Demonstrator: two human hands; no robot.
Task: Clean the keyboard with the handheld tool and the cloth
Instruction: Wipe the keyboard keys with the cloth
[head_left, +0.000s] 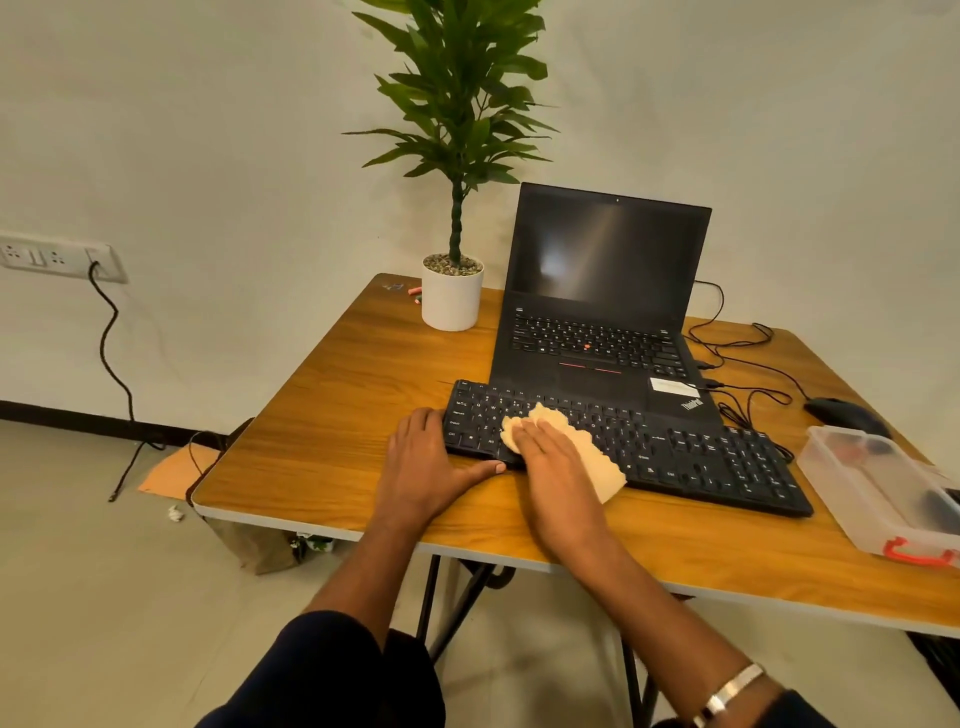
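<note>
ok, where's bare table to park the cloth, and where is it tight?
Free: the wood left of the keyboard, from the plant pot to the near edge, and the front strip between the keyboard and table edge, right of the right hand. Crowded: far right, with cables, mouse and plastic box.

A plain off-white wall (234, 130) is filling the back of the room, and a white socket strip (57, 257) is sitting on it well to the left of the tabletop (337, 415). A black cable (111, 364) is hanging from that strip and trailing onto the pale floor (104, 597). A dark skirting band (62, 415) is running along the wall's foot. Black folding legs (431, 597) are standing under the wood-grain tabletop, soft light lying on it.
</note>
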